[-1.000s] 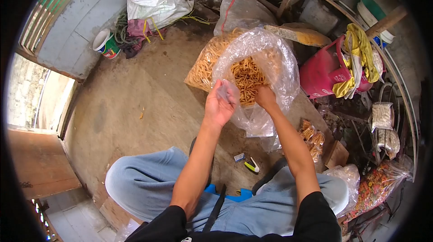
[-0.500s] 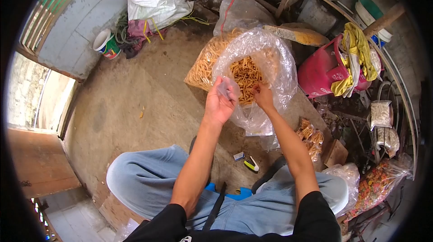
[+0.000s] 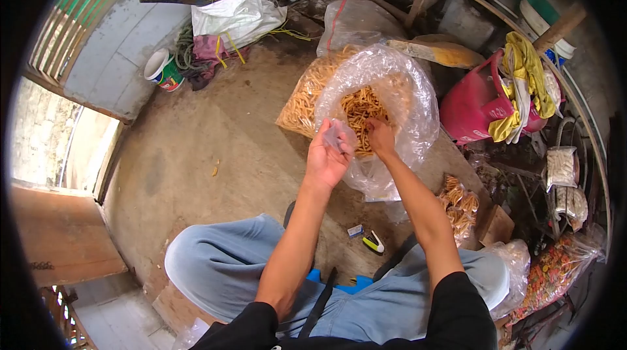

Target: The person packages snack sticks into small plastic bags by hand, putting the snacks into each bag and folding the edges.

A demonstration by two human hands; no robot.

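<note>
A big clear plastic bag stands with its mouth rolled wide, holding brown stick-shaped snacks. Inside that mouth, my right hand has its fingers curled down among the snack sticks; its fingertips are partly hidden. My left hand, palm up at the bag's near left rim, is closed on a small clear plastic bag. Several filled small packets of snack sticks lie right of my right forearm. On the floor between my legs are a green-and-black stapler and a small blue-white box.
A second bag of paler snack sticks leans against the big one. To the right are a red plastic barrel draped with yellow cloth and a bag of colourful snacks. A white bucket and white sack stand back left.
The whole view has shifted slightly, so things appear a little lower and to the right. My right hand stays in the big bag, and my left hand keeps the small plastic bag.
</note>
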